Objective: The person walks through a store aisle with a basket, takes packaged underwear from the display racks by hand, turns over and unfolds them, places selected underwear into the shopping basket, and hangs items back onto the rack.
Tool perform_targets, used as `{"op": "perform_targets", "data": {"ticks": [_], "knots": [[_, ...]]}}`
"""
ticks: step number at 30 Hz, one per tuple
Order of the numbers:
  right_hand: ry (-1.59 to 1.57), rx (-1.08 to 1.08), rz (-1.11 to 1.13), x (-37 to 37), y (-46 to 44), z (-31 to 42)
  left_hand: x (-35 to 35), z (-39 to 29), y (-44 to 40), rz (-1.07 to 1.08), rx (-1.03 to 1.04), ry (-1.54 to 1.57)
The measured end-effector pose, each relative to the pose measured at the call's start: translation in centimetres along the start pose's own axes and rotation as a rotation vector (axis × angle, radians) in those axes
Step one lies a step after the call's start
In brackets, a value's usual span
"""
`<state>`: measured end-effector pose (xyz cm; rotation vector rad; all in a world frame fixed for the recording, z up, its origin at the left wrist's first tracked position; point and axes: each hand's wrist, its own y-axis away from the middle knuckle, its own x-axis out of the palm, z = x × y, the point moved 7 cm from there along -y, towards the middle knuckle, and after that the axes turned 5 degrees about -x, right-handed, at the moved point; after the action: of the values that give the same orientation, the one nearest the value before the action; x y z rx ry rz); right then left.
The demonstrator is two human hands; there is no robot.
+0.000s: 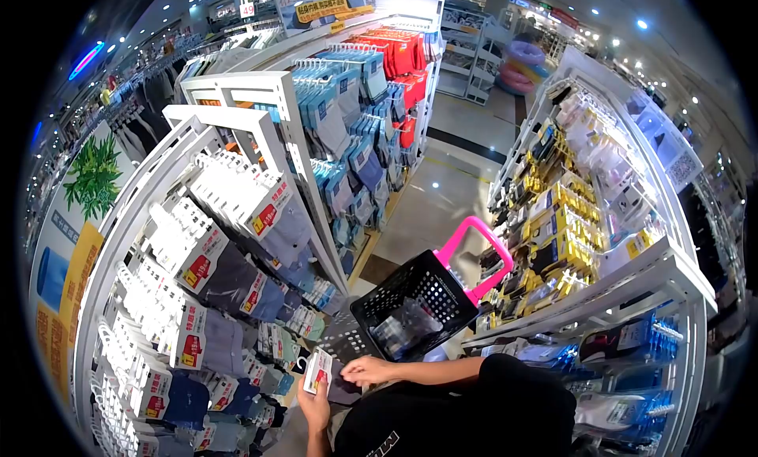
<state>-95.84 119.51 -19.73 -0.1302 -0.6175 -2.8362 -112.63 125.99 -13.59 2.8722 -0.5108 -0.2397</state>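
A shop aisle with a pale tiled floor [454, 185] is lined by white display racks: a left rack [213, 116], hung with rows of carded garments [221, 342], and a right rack [624, 279], packed with yellow-labelled packets [564, 240]. Between them, just beyond the hands, a black perforated basket [387, 293] with a pink handle [496, 256] is seen, and clear plastic packaging [407, 331] is contained in it. A black shirt [442, 417] is worn, from which bare forearms are extended. The thing being handled, a dark grey garment [342, 390] on a card, is held in front of the shirt, outside the basket and near it. Its white-and-red card [318, 370] is gripped by the left hand [314, 406], thumb and fingers clamped on it. The right hand [369, 370] is placed at the cloth, its fingers curled close together; whether the cloth is pinched by them cannot be told. The step in hand is judged to be a close examination by touch. For any turning of the garment, a steady left grip would seem to be called for, with the loose cloth supported by the right fingers.
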Motion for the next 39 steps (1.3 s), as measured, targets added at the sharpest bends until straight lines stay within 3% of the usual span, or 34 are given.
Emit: {"op": "perform_targets", "data": {"ticks": [2, 3, 4, 5, 7, 10, 16, 24, 27, 31, 37, 39], "knots": [[0.091, 0.046, -0.034, -2.9, -0.1, -7.5, 0.0, 0.2, 0.7, 0.033, -0.054, -0.035], [0.496, -0.226, -0.113, -4.6, 1.1, -8.0, 0.0, 0.8, 0.9, 0.022, -0.058, -0.023], [0.632, -0.211, -0.118, -5.7, 2.4, -10.4, 0.0, 1.6, 1.0, 0.009, -0.06, -0.01], [0.798, 0.028, -0.035, -6.6, 4.0, -12.1, -0.1, 2.7, 1.1, -0.003, -0.063, 0.002], [0.931, 0.032, 0.202, -7.2, 4.8, -20.1, -0.4, 3.8, 1.1, 0.0, -0.057, -0.001], [0.705, 0.063, 0.093, -6.7, 7.5, -19.4, -0.6, 3.5, 1.4, 0.024, -0.046, 0.012], [0.731, 0.081, -0.093, -4.9, 7.5, -17.4, -2.0, 3.9, 0.7, 0.093, -0.032, 0.091], [0.77, 0.063, -0.118, 0.0, 6.5, -17.0, -6.6, 3.6, 3.0, 0.091, -0.013, 0.023], [0.785, 0.051, -0.114, 1.7, 6.3, -17.4, -8.3, 7.5, 3.4, 0.098, -0.053, 0.08], [0.815, 0.066, -0.135, 3.1, 6.5, -17.6, -10.2, 7.8, 4.6, 0.085, -0.046, 0.085], [0.92, 0.292, -0.314, 2.4, 8.8, -17.4, -13.7, 8.7, 5.2, 0.023, -0.032, 0.07], [0.948, 0.378, -0.264, 2.2, 8.9, -17.3, -14.7, 9.6, 5.0, 0.013, 0.0, 0.048]]}}
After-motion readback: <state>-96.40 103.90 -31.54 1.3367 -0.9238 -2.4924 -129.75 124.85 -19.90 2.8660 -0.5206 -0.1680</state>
